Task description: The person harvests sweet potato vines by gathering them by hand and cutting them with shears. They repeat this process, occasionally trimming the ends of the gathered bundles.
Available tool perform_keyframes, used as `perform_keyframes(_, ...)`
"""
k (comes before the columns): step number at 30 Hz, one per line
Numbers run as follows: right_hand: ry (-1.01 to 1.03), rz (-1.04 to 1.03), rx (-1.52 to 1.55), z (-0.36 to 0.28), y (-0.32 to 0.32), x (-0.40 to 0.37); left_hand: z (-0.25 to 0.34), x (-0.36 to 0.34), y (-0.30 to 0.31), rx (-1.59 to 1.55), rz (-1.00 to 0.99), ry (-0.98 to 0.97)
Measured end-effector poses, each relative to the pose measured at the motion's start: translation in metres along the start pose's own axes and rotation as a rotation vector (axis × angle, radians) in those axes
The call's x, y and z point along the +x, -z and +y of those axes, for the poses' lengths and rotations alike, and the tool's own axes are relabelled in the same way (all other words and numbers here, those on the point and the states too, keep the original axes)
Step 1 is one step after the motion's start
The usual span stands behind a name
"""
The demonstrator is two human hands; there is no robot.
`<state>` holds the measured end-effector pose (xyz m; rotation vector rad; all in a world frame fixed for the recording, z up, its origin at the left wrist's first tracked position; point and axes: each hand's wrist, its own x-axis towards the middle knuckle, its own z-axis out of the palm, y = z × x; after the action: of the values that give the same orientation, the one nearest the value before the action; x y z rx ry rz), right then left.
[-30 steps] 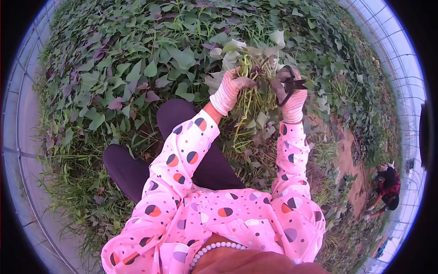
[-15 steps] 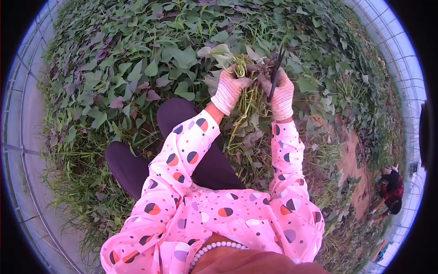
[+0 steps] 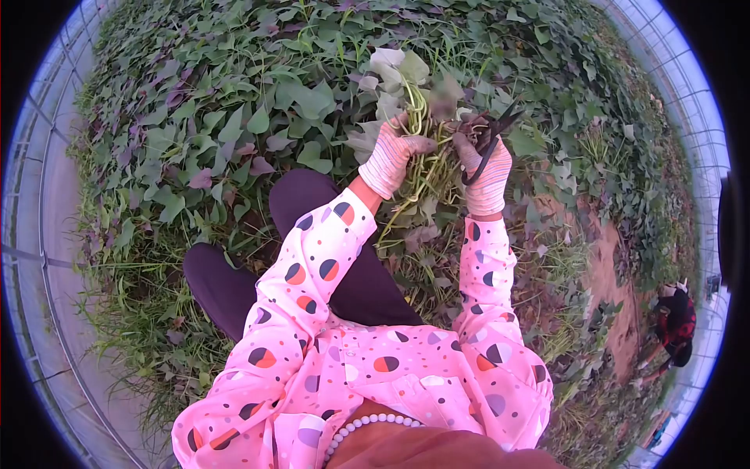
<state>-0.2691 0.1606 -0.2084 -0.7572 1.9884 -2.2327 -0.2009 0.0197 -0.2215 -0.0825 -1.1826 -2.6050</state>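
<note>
Both my hands wear striped work gloves. My left hand is closed around a bunch of leafy vine stems, their leaves spreading above the fist and the stalks trailing below. Close beside it on the right, my right hand has a pair of dark scissors hooked in its grip, the blades pointing up and right, away from the bunch. The thumb and fingers of that hand also pinch at the edge of the stems; exactly what lies between them is blurred.
Dense vine leaves cover the ground ahead and to the left. A strip of bare soil runs on the right. Another person bends low at the far right. My knees are bent at left, with greenhouse walls at both sides.
The scissors have swung from nearly upright to slanting right. My right hand has shifted slightly right and down. The leaves above my left hand stand higher and more upright.
</note>
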Motion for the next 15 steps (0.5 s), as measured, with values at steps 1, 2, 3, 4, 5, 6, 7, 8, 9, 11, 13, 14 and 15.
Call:
perform_keyframes(1,-0.001,0.002,0.000,-0.003,-0.002,0.000,-0.001,0.000,0.000,0.025,-0.029,-0.006)
perform_keyframes(2,-0.009,-0.027,0.024,-0.004,-0.006,0.000,0.003,-0.002,-0.003,0.061,-0.042,0.024)
perform_keyframes(3,-0.016,-0.057,0.049,-0.005,-0.009,0.000,0.003,-0.002,-0.002,0.062,-0.042,0.025)
perform_keyframes(4,-0.049,-0.063,0.172,-0.005,-0.011,0.001,0.002,-0.003,0.000,0.056,-0.056,0.042)
perform_keyframes(5,-0.048,-0.063,0.174,-0.006,-0.012,0.003,0.001,-0.003,0.002,0.049,-0.070,0.060)
perform_keyframes(6,-0.062,-0.096,0.136,-0.006,-0.011,0.006,-0.004,-0.002,0.007,0.049,-0.069,0.060)
perform_keyframes(7,-0.077,-0.129,0.098,-0.007,-0.011,0.007,-0.010,0.000,0.013,0.043,-0.078,0.035)
perform_keyframes(8,-0.052,-0.110,0.014,-0.007,-0.013,0.008,-0.013,0.001,0.016,0.037,-0.087,0.010)
perform_keyframes(9,-0.053,-0.109,0.015,-0.006,-0.014,0.009,-0.016,0.002,0.020,0.038,-0.087,0.011)
perform_keyframes(11,-0.080,-0.108,-0.096,-0.004,-0.016,0.010,-0.016,0.001,0.023,0.202,-0.084,-0.017)
perform_keyframes(13,-0.122,-0.136,-0.072,-0.004,-0.017,0.008,-0.012,-0.003,0.023,0.262,-0.103,0.053)
perform_keyframes(14,-0.136,-0.140,-0.096,0.000,-0.017,0.007,-0.009,-0.003,0.022,0.322,-0.122,0.123)
perform_keyframes(15,-0.151,-0.145,-0.121,0.002,-0.016,0.006,-0.007,-0.003,0.020,0.322,-0.123,0.125)
